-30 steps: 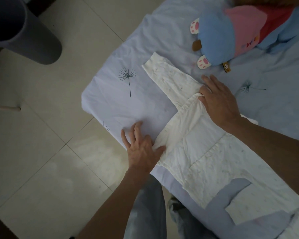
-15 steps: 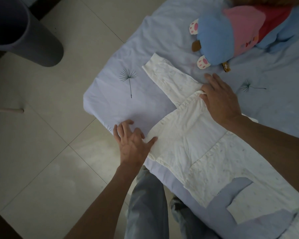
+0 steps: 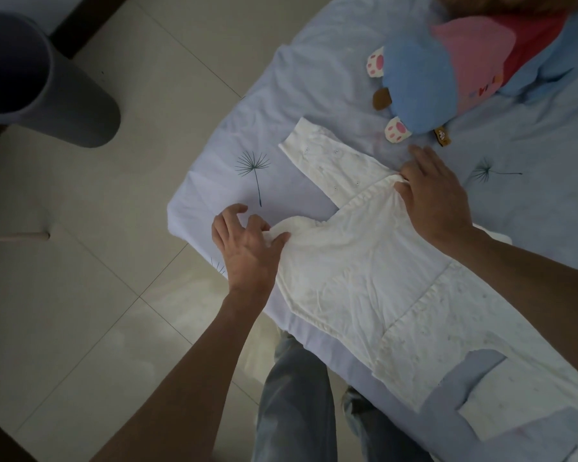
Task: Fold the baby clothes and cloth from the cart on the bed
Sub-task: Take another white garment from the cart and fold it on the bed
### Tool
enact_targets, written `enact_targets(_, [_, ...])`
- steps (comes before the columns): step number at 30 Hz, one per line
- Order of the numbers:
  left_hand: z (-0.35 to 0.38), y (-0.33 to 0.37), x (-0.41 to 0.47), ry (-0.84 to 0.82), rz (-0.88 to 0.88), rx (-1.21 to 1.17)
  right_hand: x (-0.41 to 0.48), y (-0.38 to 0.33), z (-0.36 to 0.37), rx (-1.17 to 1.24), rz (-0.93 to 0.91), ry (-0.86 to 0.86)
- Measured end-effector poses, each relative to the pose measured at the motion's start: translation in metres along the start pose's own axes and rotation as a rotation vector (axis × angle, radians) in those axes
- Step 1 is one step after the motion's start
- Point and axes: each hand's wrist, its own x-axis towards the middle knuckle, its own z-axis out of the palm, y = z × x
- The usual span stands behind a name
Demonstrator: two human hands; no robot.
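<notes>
Left hand [image 3: 247, 251] fingers pinch the romper [image 3: 364, 271] near sleeve, bunched; right hand [image 3: 437, 198] lies open, pressing the far shoulder. The romper lies spread on the bed [image 3: 314, 78], far sleeve still out: folding barely begun.

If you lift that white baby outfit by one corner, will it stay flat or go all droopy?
Probably droopy: the white cotton baby outfit already bunches into soft wrinkles where the left hand gathers it. It likely weighs little, since it looks thin and lies flat on the pale blue bedsheet. It shouldn't roll or break.
</notes>
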Motion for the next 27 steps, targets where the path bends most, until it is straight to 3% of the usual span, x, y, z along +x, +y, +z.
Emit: enact_targets(27, [-0.019, -0.014, 0.041, 0.014, -0.012, -0.011, 0.022, -0.025, -0.003, 0.015, 0.057, 0.055])
